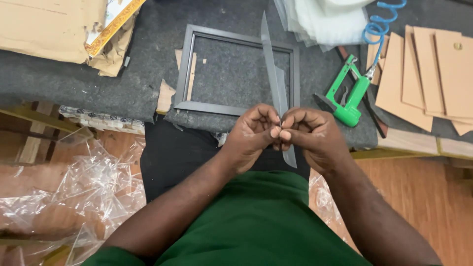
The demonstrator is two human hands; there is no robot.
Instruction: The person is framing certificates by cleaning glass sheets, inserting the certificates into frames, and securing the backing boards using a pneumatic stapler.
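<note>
Both my hands meet in front of my chest, pinching a thin clear sheet [272, 64] seen edge-on, which rises away from me over the table. My left hand [251, 134] grips its near end from the left, fingers curled. My right hand [309, 135] grips it from the right, thumb tips almost touching. A film or corner of the sheet hangs down below my fingers. Behind the sheet a grey rectangular picture frame [183, 69] lies flat on the dark grey felt table top [133, 83].
A green pneumatic tool [351, 101] with a blue coiled hose lies right of the frame. Brown backing boards [433, 74] fan out at far right. Cardboard and a gold-edged frame sit top left, white sheets at top centre. Crumpled clear plastic [74, 197] covers the floor at left.
</note>
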